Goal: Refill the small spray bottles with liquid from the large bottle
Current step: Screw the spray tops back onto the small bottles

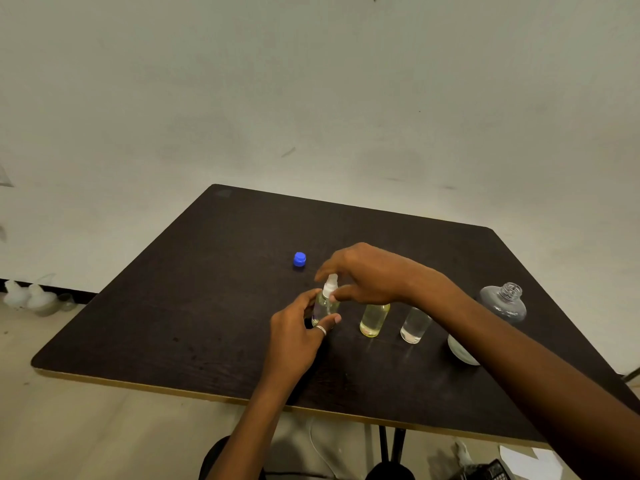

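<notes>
Left hand (294, 337) grips spray bottle (325, 307) (upright); right hand (367, 273) pinches its sprayer (330, 285).

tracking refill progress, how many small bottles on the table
3. Sprayer bottle gripped by the left hand, right hand on its top; yellow bottle right of it; clear bottle further right, partly behind the right arm, which may hide more.

We are looking in dim, flat light; the small bottles (374, 319) are reflecting faintly on the dark table (207, 289), its edges bending.
</notes>
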Demonstrator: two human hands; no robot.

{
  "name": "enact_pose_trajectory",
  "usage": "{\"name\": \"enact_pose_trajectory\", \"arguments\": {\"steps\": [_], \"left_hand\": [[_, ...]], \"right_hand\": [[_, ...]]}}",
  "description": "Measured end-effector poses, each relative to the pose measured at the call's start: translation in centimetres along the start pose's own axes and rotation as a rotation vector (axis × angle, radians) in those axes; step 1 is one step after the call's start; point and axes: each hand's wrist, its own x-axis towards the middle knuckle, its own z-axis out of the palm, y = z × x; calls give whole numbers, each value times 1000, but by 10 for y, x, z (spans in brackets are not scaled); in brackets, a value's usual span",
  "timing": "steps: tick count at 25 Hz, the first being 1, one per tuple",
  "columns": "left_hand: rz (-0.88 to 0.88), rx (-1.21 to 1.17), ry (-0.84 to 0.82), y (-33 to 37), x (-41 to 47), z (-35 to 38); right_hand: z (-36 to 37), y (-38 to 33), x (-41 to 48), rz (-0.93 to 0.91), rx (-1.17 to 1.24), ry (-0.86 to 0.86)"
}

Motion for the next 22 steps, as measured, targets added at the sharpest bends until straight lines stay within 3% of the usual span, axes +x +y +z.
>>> {"name": "enact_pose_trajectory", "arguments": {"steps": [8,17,22], "left_hand": [[2,23,5,2,0,0],[-6,12,9,1,0,0],[-7,14,11,0,-1,1]], "right_hand": [[12,4,12,27,-16,69],[26,-7,12,204,-342,165],[18,-1,9,112,-145,83]]}}
